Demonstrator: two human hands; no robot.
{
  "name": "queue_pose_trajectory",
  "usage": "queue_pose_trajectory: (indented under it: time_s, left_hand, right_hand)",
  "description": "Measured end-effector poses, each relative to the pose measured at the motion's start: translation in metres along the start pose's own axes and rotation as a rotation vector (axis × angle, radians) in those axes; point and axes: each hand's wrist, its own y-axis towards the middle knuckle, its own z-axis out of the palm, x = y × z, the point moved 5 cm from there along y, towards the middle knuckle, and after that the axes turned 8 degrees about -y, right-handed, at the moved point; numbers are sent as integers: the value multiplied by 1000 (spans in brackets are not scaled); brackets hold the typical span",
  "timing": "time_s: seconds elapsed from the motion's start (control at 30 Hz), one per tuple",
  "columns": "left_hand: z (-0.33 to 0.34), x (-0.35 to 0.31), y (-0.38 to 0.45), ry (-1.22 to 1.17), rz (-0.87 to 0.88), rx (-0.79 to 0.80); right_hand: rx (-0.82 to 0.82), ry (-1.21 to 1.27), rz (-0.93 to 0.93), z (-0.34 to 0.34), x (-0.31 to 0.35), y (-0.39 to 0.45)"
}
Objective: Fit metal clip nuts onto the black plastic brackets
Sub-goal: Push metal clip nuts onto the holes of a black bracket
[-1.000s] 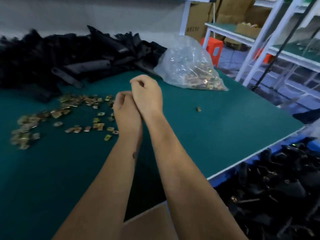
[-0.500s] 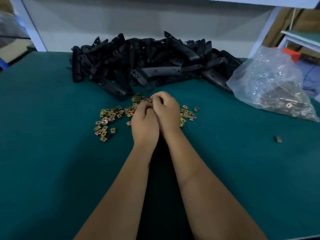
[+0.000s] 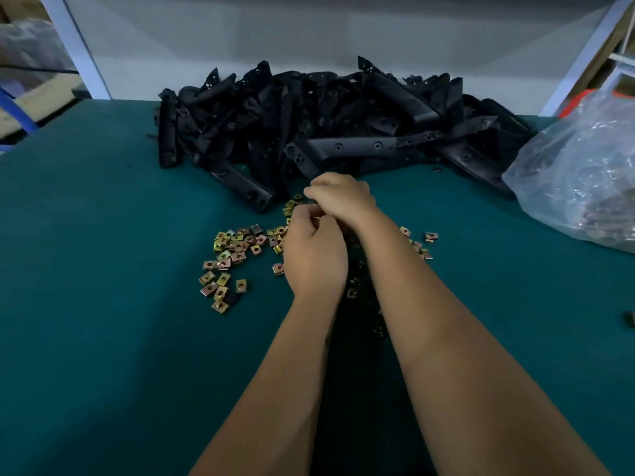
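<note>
Left hand: the left hand (image 3: 314,250) sits at mid-frame with its back to the camera and fingers curled in toward the right hand; what they hold is hidden, so its grasp cannot be told.
Right hand: the right hand (image 3: 340,197) lies just above and right of the left, touching it, fingers curled down; its hold is hidden too.
Held bracket: a dark bracket (image 3: 360,290) shows between the forearms, long axis running down from the hands toward the bottom of the frame, with clip nuts on it.
Loose clip nuts: brass-coloured clip nuts (image 3: 233,250) lie scattered flat, left and right of the hands.
Bracket pile: black plastic brackets (image 3: 326,132) are heaped at upper centre, pointing every way.
Bag: a clear plastic bag (image 3: 584,173) at the right edge.
Surface: green table mat (image 3: 103,338).
</note>
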Motion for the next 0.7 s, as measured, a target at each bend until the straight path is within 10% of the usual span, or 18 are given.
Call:
queue_pose_trajectory:
  time_s: [0.33, 0.7]
  left_hand:
    - [0, -2, 2, -341, -19, 44]
    - [13, -1, -17, -771, -448, 400]
  right_hand:
    - [-654, 663, -92, -38, -20, -40]
    - [-404, 687, -303, -48, -46, -84]
